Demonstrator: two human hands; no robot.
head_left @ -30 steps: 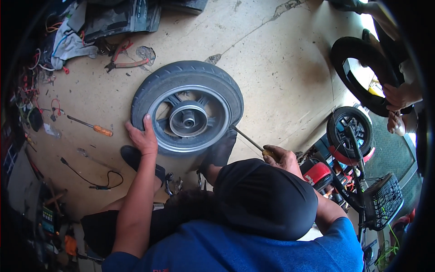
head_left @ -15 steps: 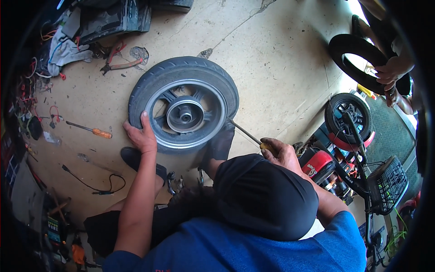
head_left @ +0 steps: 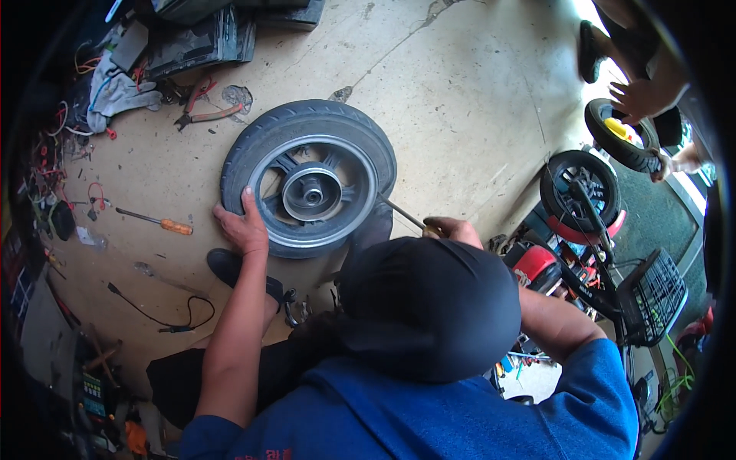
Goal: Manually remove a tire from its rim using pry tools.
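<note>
A scooter wheel with a black tyre (head_left: 307, 123) and a grey spoked rim (head_left: 366, 172) is propped in front of me, tilted. My left hand (head_left: 245, 224) grips its left side, thumb over the sidewall and fingers round the tread. On the other side, my right hand (head_left: 455, 229) is closed round the yellowish handle of a long screwdriver (head_left: 403, 211). The screwdriver's tip meets the wheel where tyre and rim join; its very end is hard to make out. A dark cap covers part of the view near my right wrist.
Pliers (head_left: 207, 115), an orange-handled screwdriver (head_left: 157, 221), a grey glove (head_left: 115, 96) and a black cable (head_left: 172, 326) lie leftward. Black boxes (head_left: 192, 38) stand at the back. At right are a small scooter (head_left: 586, 207) with a basket (head_left: 653, 297), and another person holding a tyre (head_left: 606, 138).
My right hand and the screwdriver have shifted slightly left and up, and the dark cap now covers more of that hand. The other person's tyre has moved lower, with one hand lifted off it.
</note>
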